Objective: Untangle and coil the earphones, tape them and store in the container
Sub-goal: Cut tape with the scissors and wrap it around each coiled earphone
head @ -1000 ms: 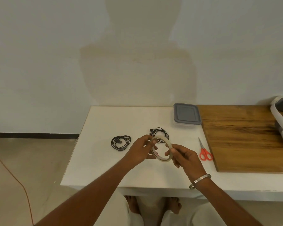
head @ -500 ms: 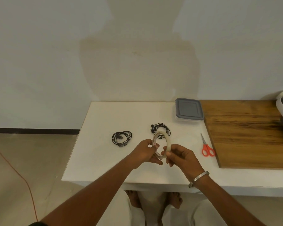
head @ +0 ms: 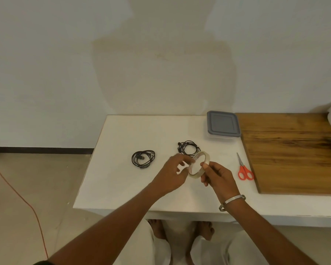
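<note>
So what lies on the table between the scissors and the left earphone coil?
In the head view, the second earphone coil lies between the scissors and the left coil, and the tape roll held in the right hand hangs above that stretch.

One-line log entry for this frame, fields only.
stage: taping prep | right hand: grips tape roll | left hand: at roll's edge | earphones: coiled, untaped | container: lidded

White table (head: pixel 122 188) bears two earphone coils (head: pixel 143 158) (head: pixel 188 148), lidded container (head: pixel 223 124), scissors (head: pixel 244 169), wooden board (head: pixel 294 153)
</note>
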Demonstrator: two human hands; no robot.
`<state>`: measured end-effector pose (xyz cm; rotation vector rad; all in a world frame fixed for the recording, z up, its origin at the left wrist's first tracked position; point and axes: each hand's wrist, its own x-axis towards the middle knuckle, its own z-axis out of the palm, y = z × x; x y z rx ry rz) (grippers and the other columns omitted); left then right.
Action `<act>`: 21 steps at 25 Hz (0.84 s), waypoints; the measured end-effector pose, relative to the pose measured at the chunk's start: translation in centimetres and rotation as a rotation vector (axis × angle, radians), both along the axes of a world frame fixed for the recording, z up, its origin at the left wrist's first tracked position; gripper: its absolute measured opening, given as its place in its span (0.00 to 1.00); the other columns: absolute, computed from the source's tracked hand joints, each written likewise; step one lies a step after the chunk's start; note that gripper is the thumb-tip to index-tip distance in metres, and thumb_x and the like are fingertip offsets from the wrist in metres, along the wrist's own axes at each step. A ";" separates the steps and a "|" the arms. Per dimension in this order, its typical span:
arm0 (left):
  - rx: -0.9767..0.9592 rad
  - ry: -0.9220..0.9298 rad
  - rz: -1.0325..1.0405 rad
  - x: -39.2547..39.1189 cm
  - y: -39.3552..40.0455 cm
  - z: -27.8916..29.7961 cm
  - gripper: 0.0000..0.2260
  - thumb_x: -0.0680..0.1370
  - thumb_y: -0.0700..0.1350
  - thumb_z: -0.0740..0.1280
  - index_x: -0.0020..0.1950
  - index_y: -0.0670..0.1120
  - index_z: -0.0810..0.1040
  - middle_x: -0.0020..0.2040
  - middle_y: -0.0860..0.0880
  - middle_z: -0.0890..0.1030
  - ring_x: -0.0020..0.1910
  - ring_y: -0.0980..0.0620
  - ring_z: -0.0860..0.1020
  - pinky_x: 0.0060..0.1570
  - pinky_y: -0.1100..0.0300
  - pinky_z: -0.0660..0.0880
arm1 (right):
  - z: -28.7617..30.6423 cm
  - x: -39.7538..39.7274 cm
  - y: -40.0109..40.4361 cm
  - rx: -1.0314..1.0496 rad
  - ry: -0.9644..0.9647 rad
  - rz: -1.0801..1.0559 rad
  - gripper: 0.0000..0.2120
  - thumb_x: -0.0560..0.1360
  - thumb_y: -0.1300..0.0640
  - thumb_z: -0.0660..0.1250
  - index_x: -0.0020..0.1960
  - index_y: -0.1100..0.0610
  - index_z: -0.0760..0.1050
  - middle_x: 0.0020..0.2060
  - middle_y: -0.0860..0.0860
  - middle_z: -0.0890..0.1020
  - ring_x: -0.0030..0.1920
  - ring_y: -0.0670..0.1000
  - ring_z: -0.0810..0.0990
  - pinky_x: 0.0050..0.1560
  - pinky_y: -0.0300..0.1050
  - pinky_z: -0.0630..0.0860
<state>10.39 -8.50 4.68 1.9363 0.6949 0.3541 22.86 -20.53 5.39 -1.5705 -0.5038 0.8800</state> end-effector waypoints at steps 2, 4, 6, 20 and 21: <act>-0.080 0.004 -0.107 0.0 -0.4 0.6 0.09 0.78 0.46 0.66 0.58 0.53 0.79 0.55 0.59 0.80 0.56 0.59 0.77 0.54 0.60 0.76 | 0.1 0.3 0.2 0.000 -0.007 -0.009 0.09 0.77 0.56 0.63 0.46 0.59 0.79 0.30 0.58 0.79 0.30 0.52 0.75 0.35 0.44 0.76; -0.124 0.022 -0.109 0.2 -0.5 0.6 0.09 0.77 0.49 0.69 0.57 0.52 0.80 0.52 0.58 0.82 0.53 0.60 0.79 0.53 0.59 0.77 | 0.2 0.3 0.4 0.004 -0.003 -0.015 0.10 0.76 0.55 0.63 0.46 0.61 0.79 0.29 0.58 0.78 0.30 0.52 0.75 0.35 0.44 0.76; -0.133 -0.001 -0.046 0.5 -0.7 0.5 0.09 0.76 0.48 0.71 0.55 0.49 0.82 0.50 0.55 0.84 0.50 0.59 0.81 0.51 0.57 0.79 | 0.4 0.3 0.5 0.000 0.000 -0.019 0.10 0.76 0.55 0.64 0.46 0.61 0.79 0.29 0.58 0.79 0.29 0.52 0.75 0.34 0.43 0.76; -0.066 -0.191 0.008 0.4 -0.9 0.8 0.02 0.78 0.42 0.68 0.48 0.45 0.80 0.48 0.53 0.83 0.48 0.54 0.82 0.47 0.57 0.81 | 0.5 0.7 1.3 -0.117 0.156 -0.070 0.15 0.72 0.52 0.69 0.54 0.58 0.72 0.32 0.58 0.81 0.28 0.53 0.78 0.34 0.45 0.79; -0.149 -0.182 0.046 0.5 -0.8 0.9 0.02 0.78 0.42 0.68 0.48 0.44 0.80 0.48 0.51 0.83 0.48 0.52 0.83 0.47 0.56 0.81 | 0.3 0.8 1.4 -0.147 0.097 -0.071 0.18 0.72 0.51 0.70 0.57 0.56 0.68 0.35 0.58 0.80 0.29 0.53 0.78 0.34 0.44 0.79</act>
